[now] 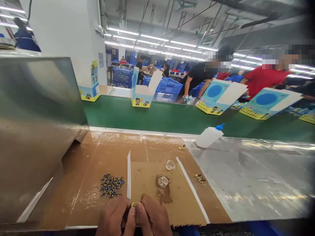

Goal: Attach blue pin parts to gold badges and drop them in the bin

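My left hand point(112, 218) and my right hand point(154, 218) meet at the bottom edge of the view. A small gold-coloured piece point(133, 204) shows between their fingertips, mostly hidden by them. Beside my left hand lies a heap of small blue-and-gold pieces point(111, 185) on brown cardboard point(73, 193). Ahead of my right hand, a clear plastic cap point(162, 182) sits in a brown smear of glue point(164, 195), and a second cap point(170, 165) lies beyond it. A white glue bottle with a blue nozzle point(208, 136) lies farther off.
A tall steel panel point(36, 124) rises along the left. A green conveyor belt point(147, 114) runs behind the bench, carrying printed cardboard boxes point(219, 96). Several co-workers stand across it among blue plastic crates point(167, 89). Shiny sheeting point(253, 177) covers the bench to the right.
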